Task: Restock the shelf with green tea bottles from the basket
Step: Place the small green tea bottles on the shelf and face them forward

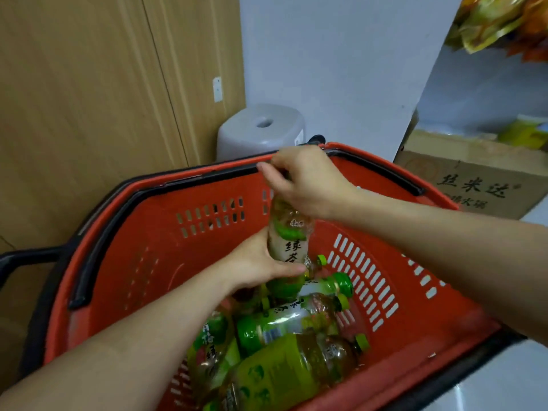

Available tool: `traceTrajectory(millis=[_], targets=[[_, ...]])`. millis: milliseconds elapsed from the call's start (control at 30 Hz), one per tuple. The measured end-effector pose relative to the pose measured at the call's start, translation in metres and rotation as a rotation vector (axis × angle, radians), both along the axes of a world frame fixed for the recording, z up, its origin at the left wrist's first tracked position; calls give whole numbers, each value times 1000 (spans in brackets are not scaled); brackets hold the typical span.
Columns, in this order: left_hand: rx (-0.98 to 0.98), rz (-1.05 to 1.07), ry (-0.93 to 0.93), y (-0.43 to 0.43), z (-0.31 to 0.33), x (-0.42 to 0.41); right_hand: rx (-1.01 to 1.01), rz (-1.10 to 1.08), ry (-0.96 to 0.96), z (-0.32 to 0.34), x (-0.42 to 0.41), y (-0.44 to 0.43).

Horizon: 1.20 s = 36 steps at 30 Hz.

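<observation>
A red plastic basket (154,250) with a black rim and handles fills the middle of the view. Several green tea bottles (284,369) with green labels and caps lie in a heap at its bottom. One green tea bottle (289,235) stands upright above the heap, held by both hands. My left hand (255,265) wraps its lower body. My right hand (305,182) covers its top and cap, which is hidden.
A grey plastic stool (261,130) stands behind the basket against a pale wall. Wooden panels (89,99) fill the left side. A cardboard box (474,176) sits at the right, with bright snack packets (501,22) above it.
</observation>
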<state>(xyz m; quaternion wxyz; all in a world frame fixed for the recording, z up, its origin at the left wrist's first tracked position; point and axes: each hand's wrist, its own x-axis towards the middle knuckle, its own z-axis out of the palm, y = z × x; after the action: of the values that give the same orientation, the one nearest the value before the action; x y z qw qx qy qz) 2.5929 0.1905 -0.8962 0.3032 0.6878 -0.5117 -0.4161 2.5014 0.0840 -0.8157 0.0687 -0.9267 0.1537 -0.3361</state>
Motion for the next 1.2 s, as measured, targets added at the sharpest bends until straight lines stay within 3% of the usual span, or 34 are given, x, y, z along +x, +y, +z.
traceTrajectory(millis=[133,233,300,333,467,533,567,667,900,1000,1200], targets=[[-132,76,-5,5,24,10,403,-141,-329,31,-4,7],[-248,214,-138,11,52,19,1054,-137,-698,44,-4,-8],[-273,289,-212,17,66,30,1403,-123,-642,24,-8,-15],[-277,315,-204,21,71,35,1448,-159,-463,7,-10,-16],[-295,362,-201,37,81,52,1184,-77,729,-65,-4,13],[-328,345,-185,41,84,57,1003,65,1016,-95,15,36],[-336,339,-161,43,87,57,908,116,1015,-107,25,45],[-393,330,-59,48,90,58,726,161,780,-129,43,55],[-589,547,210,68,112,64,685,176,546,-120,51,70],[-692,586,219,90,145,73,652,226,297,-63,61,66],[-887,668,68,174,235,114,628,360,-233,134,83,102]])
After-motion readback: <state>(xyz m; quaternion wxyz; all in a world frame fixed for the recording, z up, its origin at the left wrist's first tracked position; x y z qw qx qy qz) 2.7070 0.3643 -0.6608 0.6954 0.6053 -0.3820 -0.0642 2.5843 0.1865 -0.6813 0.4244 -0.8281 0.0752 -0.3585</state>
